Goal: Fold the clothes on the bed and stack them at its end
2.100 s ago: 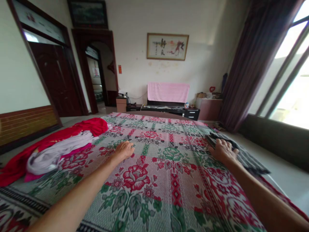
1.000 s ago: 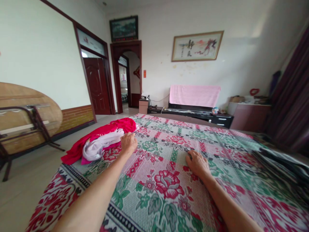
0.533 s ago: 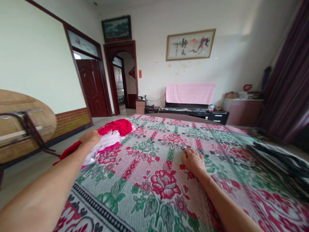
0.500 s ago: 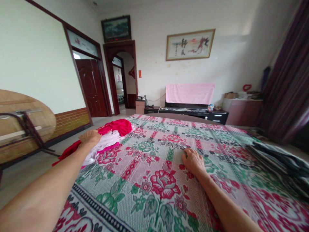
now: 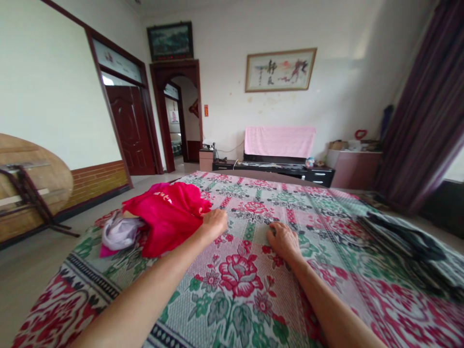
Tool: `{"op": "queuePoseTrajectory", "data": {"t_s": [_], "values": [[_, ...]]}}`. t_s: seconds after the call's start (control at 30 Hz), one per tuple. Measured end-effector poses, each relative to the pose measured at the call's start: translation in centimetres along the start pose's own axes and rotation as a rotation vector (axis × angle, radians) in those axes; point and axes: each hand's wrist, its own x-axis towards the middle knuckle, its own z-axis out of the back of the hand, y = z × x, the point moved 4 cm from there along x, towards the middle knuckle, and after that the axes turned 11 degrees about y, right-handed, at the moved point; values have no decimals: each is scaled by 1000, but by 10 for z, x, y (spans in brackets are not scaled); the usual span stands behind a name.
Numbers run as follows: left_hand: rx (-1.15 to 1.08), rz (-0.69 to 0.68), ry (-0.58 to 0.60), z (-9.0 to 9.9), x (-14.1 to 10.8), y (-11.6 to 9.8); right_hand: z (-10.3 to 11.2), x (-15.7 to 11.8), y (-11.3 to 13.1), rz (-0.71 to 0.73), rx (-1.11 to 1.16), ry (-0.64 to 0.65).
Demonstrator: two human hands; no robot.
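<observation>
A bright red cloth (image 5: 172, 212) lies bunched on the left of the flowered tablecloth (image 5: 239, 275). My left hand (image 5: 215, 224) is closed on its right edge. Under the red cloth's left side, a pale lilac cloth (image 5: 121, 231) sticks out, with a bit of magenta fabric below it. My right hand (image 5: 284, 240) rests on the tablecloth near the middle, fingers loosely curved and a little apart, holding nothing. Dark striped fabric (image 5: 409, 246) lies in folds at the right side.
A folded round wooden table (image 5: 34, 169) leans at the far left. Behind the covered table stand a low black cabinet (image 5: 321, 176) and a screen draped with a pink cloth (image 5: 279, 141). A purple curtain (image 5: 420, 106) hangs at the right.
My left hand has moved right, towards my right hand, drawing the red cloth across the pale one. The red cloth is more spread out. The view has shifted slightly.
</observation>
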Motion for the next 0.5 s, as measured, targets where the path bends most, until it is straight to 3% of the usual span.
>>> {"op": "queuePoseTrajectory", "data": {"t_s": [0.13,0.3,0.4,0.5], "values": [[-45,-156,-5,-10,3,-50,-1,5,-6,-37,37,-13],[-246,-497,-7,-3,6,-86,0,10,-14,-71,117,-69],[-449,-639,82,-1,5,-81,0,11,-15,-68,116,-78],[-453,-479,9,7,11,-44,1,10,-12,-62,135,-76]]}}
